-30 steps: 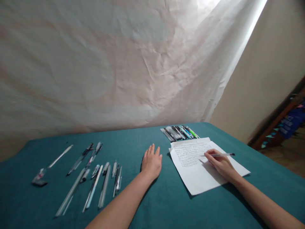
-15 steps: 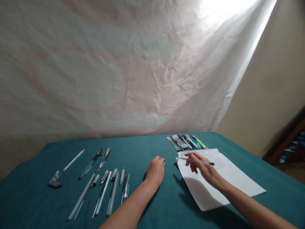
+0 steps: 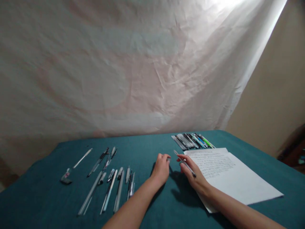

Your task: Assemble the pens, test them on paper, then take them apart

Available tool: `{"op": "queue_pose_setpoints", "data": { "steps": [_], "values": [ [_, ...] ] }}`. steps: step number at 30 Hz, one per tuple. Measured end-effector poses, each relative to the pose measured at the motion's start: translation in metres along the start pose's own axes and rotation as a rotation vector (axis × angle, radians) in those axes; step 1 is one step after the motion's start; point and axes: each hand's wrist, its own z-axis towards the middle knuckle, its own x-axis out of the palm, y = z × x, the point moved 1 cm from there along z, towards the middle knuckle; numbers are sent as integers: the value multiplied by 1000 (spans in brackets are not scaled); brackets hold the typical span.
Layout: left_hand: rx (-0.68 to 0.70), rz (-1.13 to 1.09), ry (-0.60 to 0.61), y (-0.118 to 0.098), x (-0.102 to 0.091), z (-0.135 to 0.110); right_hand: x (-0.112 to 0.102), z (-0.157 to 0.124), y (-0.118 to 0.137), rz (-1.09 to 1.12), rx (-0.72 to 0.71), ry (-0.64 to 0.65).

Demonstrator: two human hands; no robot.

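Pale sheet (image 3: 107, 70) hangs behind green table (image 3: 143, 145)

On my feed, the sheet fills most of the upper view — creased, marked with faint pinkish patches, brightly lit toward the upper right. Its right edge slants down beside a plain tan wall (image 3: 269, 86). I catch a dark object (image 3: 295, 143) at the far right — too dim for me to name.

Teal-covered table (image 3: 143, 148)
Left of the left hand (image 3: 162, 169) lie scattered pens (image 3: 119, 190); right of the right hand (image 3: 193, 175), written sheets (image 3: 247, 181); beyond both hands, a row of pens (image 3: 192, 142).
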Motion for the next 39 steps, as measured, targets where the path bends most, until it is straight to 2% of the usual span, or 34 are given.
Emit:
{"op": "queue_pose_setpoints", "data": {
  "steps": [3,7,11,28,32,39],
  "values": [
    [-143,-370,-128,7,4,7,-2,-2,4,-24,-72,42],
    [-331,-957,-183,12,5,13,0,-6,6,-63,-119,73],
    [-433,-1238,-241,11,0,14,0,-9,7,-98,-150,84],
    [-468,-1283,-160,-1,0,10,1,-6,3,-142,-133,110],
    [-436,-1260,-138,0,3,9,1,-6,4,-151,-133,124],
    [-364,-1137,-127,0,3,7,2,-7,11,-206,-235,218]
  ]
}}
